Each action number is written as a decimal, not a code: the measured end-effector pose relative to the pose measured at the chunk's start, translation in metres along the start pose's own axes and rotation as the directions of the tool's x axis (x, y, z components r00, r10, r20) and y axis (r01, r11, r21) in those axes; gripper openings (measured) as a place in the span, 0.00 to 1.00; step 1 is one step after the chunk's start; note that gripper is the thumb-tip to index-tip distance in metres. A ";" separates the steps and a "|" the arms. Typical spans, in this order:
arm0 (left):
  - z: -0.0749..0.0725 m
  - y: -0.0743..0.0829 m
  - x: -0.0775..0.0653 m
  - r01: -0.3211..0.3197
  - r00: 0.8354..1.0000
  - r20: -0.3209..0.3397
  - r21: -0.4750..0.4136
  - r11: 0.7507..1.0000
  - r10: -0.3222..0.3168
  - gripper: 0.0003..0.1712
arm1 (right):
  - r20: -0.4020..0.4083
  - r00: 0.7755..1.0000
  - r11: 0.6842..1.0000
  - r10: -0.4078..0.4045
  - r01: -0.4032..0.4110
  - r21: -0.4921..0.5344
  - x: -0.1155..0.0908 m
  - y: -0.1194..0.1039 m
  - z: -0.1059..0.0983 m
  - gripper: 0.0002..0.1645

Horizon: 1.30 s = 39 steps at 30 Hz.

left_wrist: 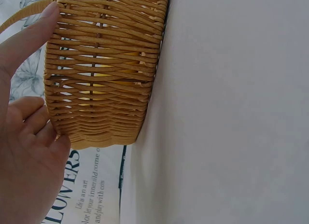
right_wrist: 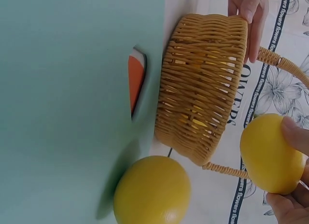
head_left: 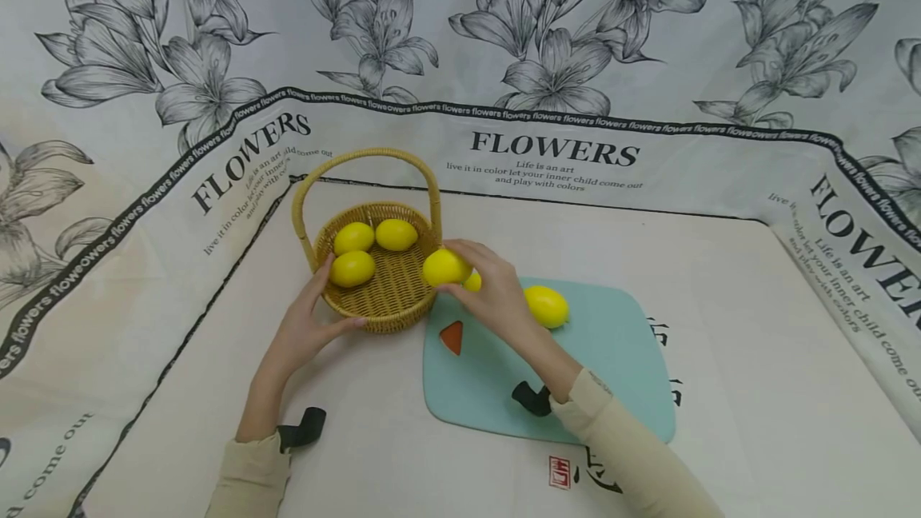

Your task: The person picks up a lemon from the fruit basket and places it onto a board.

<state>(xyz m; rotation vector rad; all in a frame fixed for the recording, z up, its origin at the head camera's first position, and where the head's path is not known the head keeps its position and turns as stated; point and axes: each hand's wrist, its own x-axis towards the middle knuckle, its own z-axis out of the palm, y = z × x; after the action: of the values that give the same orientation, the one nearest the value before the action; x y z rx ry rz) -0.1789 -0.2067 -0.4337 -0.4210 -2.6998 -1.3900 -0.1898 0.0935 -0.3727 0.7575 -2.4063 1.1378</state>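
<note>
A round wicker basket (head_left: 392, 324) with a tall handle stands on the table, three yellow lemons (head_left: 352, 269) inside it. My left hand (head_left: 305, 326) grips its near left rim, thumb at the front and fingers round the side. Close to the basket's right rim, my right hand (head_left: 489, 286) pinches another lemon (right_wrist: 273, 154) between thumb and fingers, raised to rim height. On the light blue cutting board (head_left: 604, 382) lies a lemon (head_left: 544, 307), to the right of my right hand. One more lemon (head_left: 472, 282) shows only partly behind that hand's fingers.
A small orange-red triangular piece (head_left: 452, 337) lies on the board near its left edge. The board sits right beside the basket on a pale tablecloth (head_left: 360, 422) with printed lettering. Flower-printed cloth (head_left: 561, 46) rises behind the table. Black mounts (head_left: 305, 427) project from both wrists.
</note>
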 end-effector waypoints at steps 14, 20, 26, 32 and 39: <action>0.000 0.002 -0.001 0.005 1.000 0.001 0.002 1.000 -0.005 0.64 | -0.045 0.998 0.999 0.038 -0.039 -0.014 -0.016 0.005 -0.021 0.36; 0.001 0.001 -0.001 0.000 1.000 0.002 0.001 1.000 0.000 0.63 | -0.081 0.995 0.997 0.055 -0.059 -0.043 -0.024 0.007 -0.030 0.36; 0.000 0.001 -0.001 0.005 1.000 0.003 0.005 1.000 -0.005 0.63 | -0.110 0.992 0.993 0.064 -0.074 -0.090 -0.031 0.011 -0.040 0.36; 0.000 0.001 -0.001 0.005 1.000 0.002 0.005 1.000 -0.005 0.63 | -0.119 0.990 0.991 0.079 -0.090 -0.094 -0.037 0.014 -0.048 0.36; 0.000 0.001 -0.001 0.009 1.000 0.004 0.003 1.000 -0.009 0.64 | -0.129 0.987 0.991 0.092 -0.104 -0.090 -0.047 0.017 -0.059 0.36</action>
<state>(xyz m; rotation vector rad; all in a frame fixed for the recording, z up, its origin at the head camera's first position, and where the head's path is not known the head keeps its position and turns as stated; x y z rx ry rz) -0.1777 -0.2063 -0.4334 -0.4115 -2.7099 -1.3886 -0.1569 0.1636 -0.3721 0.5267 -2.3962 1.0641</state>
